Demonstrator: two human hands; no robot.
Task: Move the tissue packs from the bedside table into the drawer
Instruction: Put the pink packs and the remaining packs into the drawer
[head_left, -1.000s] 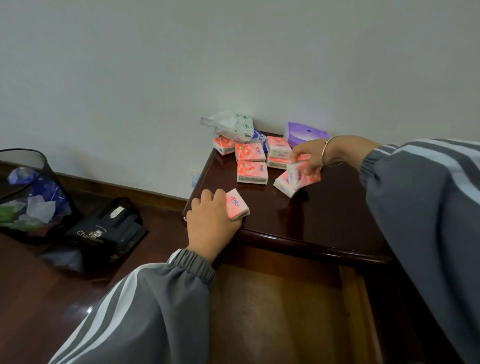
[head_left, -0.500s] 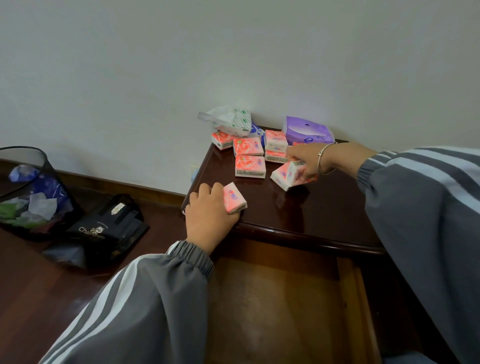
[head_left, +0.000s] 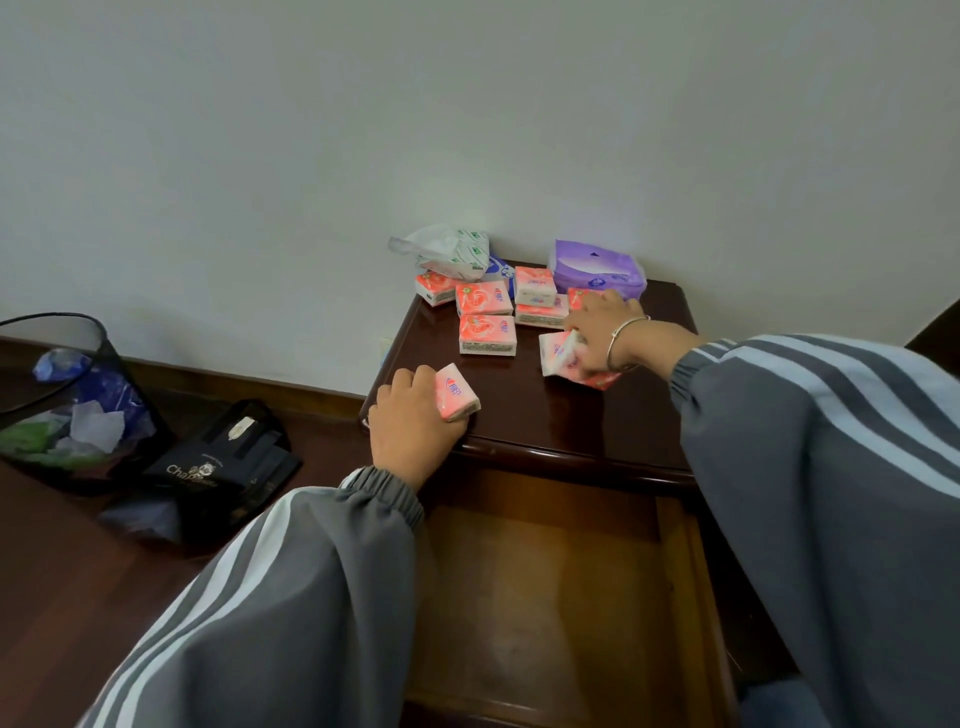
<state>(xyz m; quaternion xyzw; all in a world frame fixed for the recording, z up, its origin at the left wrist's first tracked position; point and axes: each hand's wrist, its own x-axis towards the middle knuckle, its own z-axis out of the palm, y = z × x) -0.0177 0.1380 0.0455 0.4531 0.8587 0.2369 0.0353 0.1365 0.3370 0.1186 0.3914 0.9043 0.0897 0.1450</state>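
Several pink tissue packs (head_left: 487, 334) lie on the dark bedside table (head_left: 540, 415), bunched toward the wall. My left hand (head_left: 413, 426) rests at the table's front left corner, closed around one pink tissue pack (head_left: 457, 392). My right hand (head_left: 605, 332) reaches over the table's back right and presses on a small pile of pink packs (head_left: 558, 356), fingers curled on them. Below the table's front edge the drawer (head_left: 545, 597) stands pulled out, and no pack shows in its bare wooden bottom.
A purple tissue pack (head_left: 597, 267) and a green-and-white pack (head_left: 452, 249) sit against the wall, with a blue one (head_left: 500, 267) between. On the floor at left stand a black mesh waste bin (head_left: 57, 395) and a black bag (head_left: 218, 462).
My right hand has lowered the packs it held onto the table and now presses on them. My left hand keeps its pack in the same spot. The view has shifted slightly.
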